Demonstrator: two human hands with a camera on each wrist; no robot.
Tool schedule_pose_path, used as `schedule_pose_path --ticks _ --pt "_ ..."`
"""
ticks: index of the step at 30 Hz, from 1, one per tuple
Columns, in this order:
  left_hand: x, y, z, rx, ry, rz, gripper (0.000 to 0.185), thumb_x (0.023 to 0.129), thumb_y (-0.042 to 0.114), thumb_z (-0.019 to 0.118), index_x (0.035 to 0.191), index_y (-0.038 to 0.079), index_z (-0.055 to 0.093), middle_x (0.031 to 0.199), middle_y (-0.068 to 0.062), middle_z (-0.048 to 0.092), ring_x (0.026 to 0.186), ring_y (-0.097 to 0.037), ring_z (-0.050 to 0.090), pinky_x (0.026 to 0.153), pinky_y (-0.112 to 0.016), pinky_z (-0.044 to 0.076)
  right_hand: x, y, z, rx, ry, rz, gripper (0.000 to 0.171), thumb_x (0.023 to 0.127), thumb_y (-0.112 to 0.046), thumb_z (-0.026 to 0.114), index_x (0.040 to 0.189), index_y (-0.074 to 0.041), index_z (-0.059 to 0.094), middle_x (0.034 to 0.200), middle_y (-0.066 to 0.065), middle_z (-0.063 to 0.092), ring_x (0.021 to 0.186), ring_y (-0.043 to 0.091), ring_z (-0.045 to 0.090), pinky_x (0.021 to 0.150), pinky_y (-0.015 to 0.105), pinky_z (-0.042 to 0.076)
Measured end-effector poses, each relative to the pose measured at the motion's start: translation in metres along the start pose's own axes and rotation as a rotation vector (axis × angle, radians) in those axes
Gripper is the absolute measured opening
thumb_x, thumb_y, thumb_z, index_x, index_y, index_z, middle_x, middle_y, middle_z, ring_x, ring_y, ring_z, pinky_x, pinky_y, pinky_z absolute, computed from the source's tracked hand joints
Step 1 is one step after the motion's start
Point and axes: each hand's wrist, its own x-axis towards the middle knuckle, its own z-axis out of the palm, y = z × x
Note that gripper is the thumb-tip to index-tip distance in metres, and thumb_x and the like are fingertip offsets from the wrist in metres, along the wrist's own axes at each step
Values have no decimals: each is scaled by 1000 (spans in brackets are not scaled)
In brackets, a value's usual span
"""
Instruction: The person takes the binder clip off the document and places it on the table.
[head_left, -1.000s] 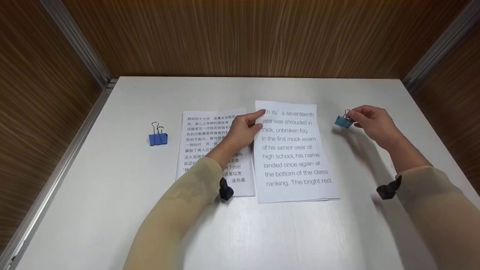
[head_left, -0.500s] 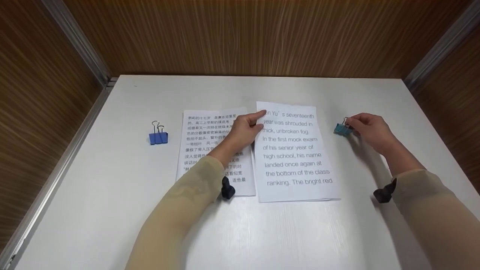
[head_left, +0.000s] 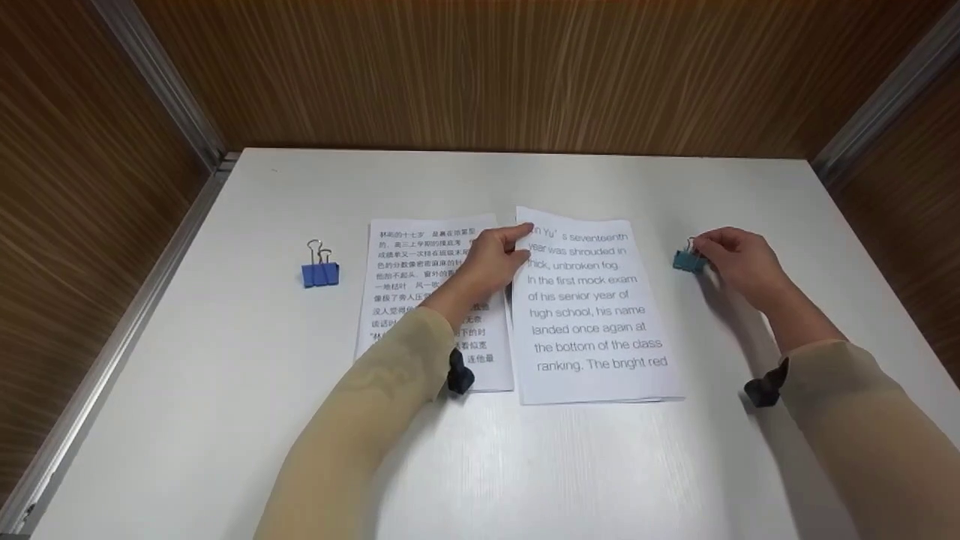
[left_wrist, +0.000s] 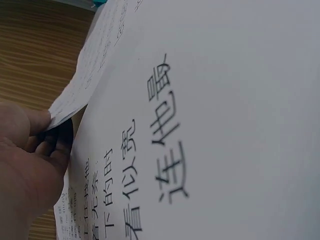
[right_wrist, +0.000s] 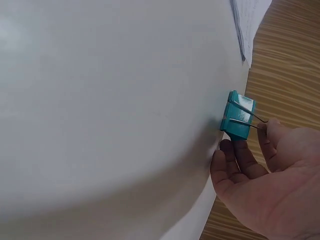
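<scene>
My left hand (head_left: pixel 491 262) pinches the upper left edge of a paper stack with English print (head_left: pixel 589 315); in the left wrist view that edge is lifted, with the thumb on top and the other fingers beneath. Under my left forearm lies a second paper stack with Chinese print (head_left: pixel 420 255), partly hidden by the arm. To the right of the English stack, my right hand (head_left: pixel 739 262) holds a teal binder clip (right_wrist: pixel 239 115) by its wire handles. Its body hangs close over the table, apart from the paper.
A blue binder clip (head_left: pixel 321 274) stands on the white table (head_left: pixel 187 360) left of the Chinese stack, its wire handles pointing up. Wood-grain panels (head_left: pixel 510 75) enclose the table at the back and both sides.
My right hand has come down and slightly nearer with the teal binder clip, whose body has turned more level. The English stack's upper left edge is bent up slightly more in my left hand.
</scene>
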Motion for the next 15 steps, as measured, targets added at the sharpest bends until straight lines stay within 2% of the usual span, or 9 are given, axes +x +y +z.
schedule_pose_path --ticks 4,7,9,12,15 --pt "-1 6 -3 64 7 -40 57 108 14 63 162 19 46 166 -1 45 145 -15 50 116 -23 41 -1 -1 1 -3 14 15 66 110 -54 49 155 -6 50 146 19 54 124 30 50 97 27 47" --pt "-5 13 -7 129 11 -44 60 108 21 65 164 19 44 170 -2 39 156 -18 34 124 -27 30 -3 -5 1 -24 36 18 71 110 -54 48 161 -6 43 154 25 50 134 38 49 109 47 47" --pt "-9 19 -10 193 12 -32 63 108 28 65 165 18 42 171 -3 36 158 -19 30 127 -29 27 -5 -9 3 -48 65 4 73 110 -54 47 162 -4 39 158 29 45 142 44 45 115 58 43" --pt "-18 26 -15 300 40 -7 67 107 39 65 166 19 40 173 -7 32 160 -23 26 129 -34 22 -10 -20 9 -93 125 -36 75 109 -53 50 163 -3 36 162 31 39 149 49 38 119 64 37" --pt "-31 30 -22 477 84 30 74 105 51 63 166 18 38 174 -13 26 161 -30 22 130 -41 21 -15 -36 20 -155 180 -118 73 109 -48 56 162 -1 38 162 31 40 151 49 35 120 64 34"
